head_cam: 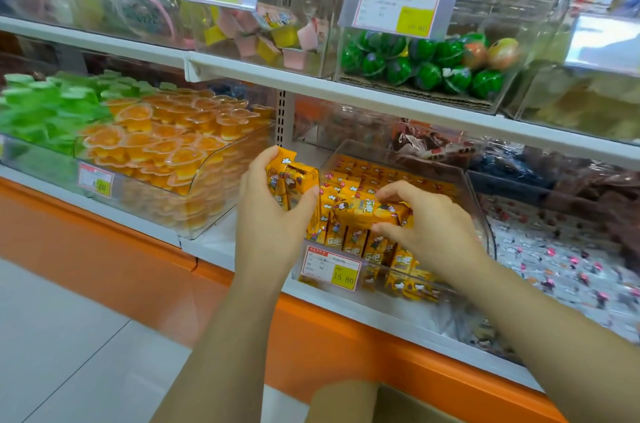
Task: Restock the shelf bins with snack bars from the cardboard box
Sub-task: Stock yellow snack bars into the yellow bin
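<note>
The snack bars (pixel 367 214) are small yellow packs with cartoon pictures. Most of them sit in a clear bin (pixel 398 159) in the middle of the frame, on the low shelf (pixel 346 298). Some stand up in rows at the front and some lie flat behind.

The right hand (pixel 429 232) is over the bin, fingers closed on one bar that lies sideways on top of the rows. The left hand (pixel 273 211) is just left of the bin, closed around a small bunch of bars (pixel 294 180).

The bars look light and a bit stiff, with shiny wrappers that may slip. I think it is best to hold each one by its long sides, not by the thin crimped ends, and not squeeze hard.

A price tag (pixel 330 266) hangs on the bin front. To the left is a bin of orange jelly cups (pixel 166 145). At the bottom edge, a corner of the cardboard box (pixel 408 405) shows.
</note>
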`<control>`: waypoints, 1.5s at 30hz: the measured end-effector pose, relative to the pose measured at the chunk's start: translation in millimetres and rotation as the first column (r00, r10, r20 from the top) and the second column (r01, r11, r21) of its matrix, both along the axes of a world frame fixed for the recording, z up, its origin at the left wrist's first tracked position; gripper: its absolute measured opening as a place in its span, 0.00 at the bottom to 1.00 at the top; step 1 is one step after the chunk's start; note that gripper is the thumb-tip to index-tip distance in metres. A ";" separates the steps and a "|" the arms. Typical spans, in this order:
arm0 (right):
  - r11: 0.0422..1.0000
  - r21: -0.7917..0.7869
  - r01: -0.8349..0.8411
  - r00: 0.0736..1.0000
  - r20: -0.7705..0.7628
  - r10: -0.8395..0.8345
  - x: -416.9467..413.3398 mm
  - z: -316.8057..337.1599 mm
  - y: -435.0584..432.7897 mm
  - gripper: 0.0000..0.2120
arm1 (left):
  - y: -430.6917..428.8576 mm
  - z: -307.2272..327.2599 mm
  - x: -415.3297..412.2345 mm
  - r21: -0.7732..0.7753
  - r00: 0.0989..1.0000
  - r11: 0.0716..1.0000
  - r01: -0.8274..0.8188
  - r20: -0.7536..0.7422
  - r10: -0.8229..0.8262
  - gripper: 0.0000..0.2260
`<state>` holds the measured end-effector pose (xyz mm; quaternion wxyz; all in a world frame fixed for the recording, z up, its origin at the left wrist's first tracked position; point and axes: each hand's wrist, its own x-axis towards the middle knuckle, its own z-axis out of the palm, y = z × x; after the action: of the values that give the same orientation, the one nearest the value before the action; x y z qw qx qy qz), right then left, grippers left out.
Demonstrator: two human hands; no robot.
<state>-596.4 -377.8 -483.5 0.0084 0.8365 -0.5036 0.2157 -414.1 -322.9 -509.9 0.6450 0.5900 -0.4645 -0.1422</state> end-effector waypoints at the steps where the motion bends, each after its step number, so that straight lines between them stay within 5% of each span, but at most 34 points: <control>1: 1.000 -0.009 0.003 1.000 -0.030 -0.004 -1.3 2.0 0.8 0.19 | -0.2 -0.3 -1.2 0.003 1.000 1.000 0.004 0.004 -0.004 0.28; 12: 0.936 0.261 -0.236 0.971 0.047 0.232 16.2 -5.8 -15.2 0.02 | -1.0 -3.8 -2.9 0.039 0.999 0.999 0.018 0.046 -0.020 0.29; 16: 0.953 0.225 -0.204 0.977 0.116 0.182 41.2 -26.2 -24.1 0.15 | -1.2 -4.0 0.3 0.044 0.998 0.999 0.020 0.052 -0.022 0.29; 22: 0.957 0.243 -0.160 0.984 0.115 0.135 52.4 -45.9 -37.2 0.05 | -0.3 -5.8 5.9 0.034 0.998 0.999 0.034 0.060 -0.036 0.30; 30: 0.890 0.226 -0.397 0.897 0.298 0.325 36.4 -2.7 -3.3 0.25 | -0.9 -5.0 -0.8 -0.033 0.999 0.998 0.048 0.012 -0.048 0.30; 38: 0.904 0.151 -0.399 0.776 0.582 0.245 24.2 1.0 2.6 0.14 | 1.7 4.7 -10.7 -0.098 0.945 0.950 0.296 -0.113 -0.306 0.24; 45: 0.919 0.193 -0.344 0.796 0.579 0.176 -1.6 -3.0 -5.6 0.14 | -20.8 -2.3 -29.4 -0.037 0.924 0.926 0.375 -0.063 -0.377 0.24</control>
<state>-598.0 -383.4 -486.5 -0.2888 0.7925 -0.3894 0.3701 -443.5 -343.7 -512.2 0.6286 0.4766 -0.5483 -0.2778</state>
